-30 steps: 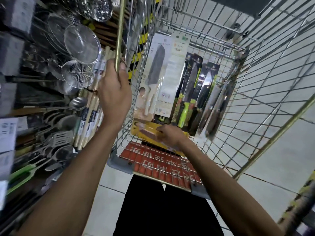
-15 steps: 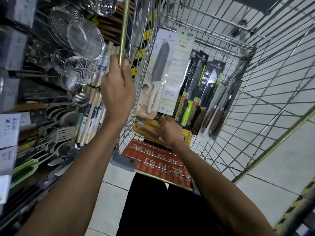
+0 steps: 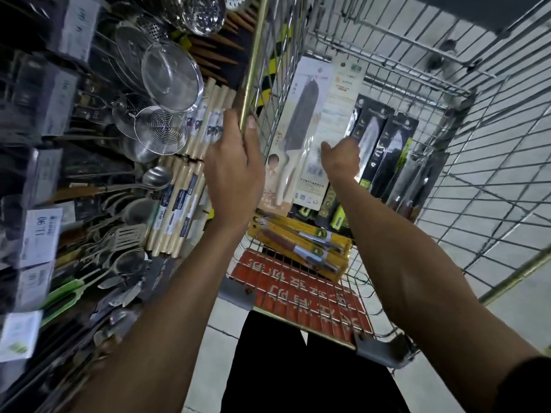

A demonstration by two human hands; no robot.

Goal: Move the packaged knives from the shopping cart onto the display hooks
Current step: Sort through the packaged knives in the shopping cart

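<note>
The wire shopping cart (image 3: 372,43) holds several packaged knives. A white card with a dark blade (image 3: 304,114) and a second white card (image 3: 343,93) lean against its left wall. Black knife packages (image 3: 387,144) and clear-wrapped wooden-handled knives (image 3: 417,180) stand to their right. Yellow packages (image 3: 301,242) lie flat at the near end. My left hand (image 3: 235,168) grips the cart's gold left rail (image 3: 253,55). My right hand (image 3: 340,159) pinches the right edge of the second white card, thumb on its front, fingers hidden behind.
On the left a display rack holds wire strainers (image 3: 170,76), wooden rolling pins (image 3: 185,186), ladles, spatulas and price tags (image 3: 41,234). The cart's red seat flap (image 3: 298,290) is nearest me. Grey floor tiles show to the right.
My right hand has lifted off the yellow packages and moved up and forward to the white card. The left hand keeps its hold on the rail.
</note>
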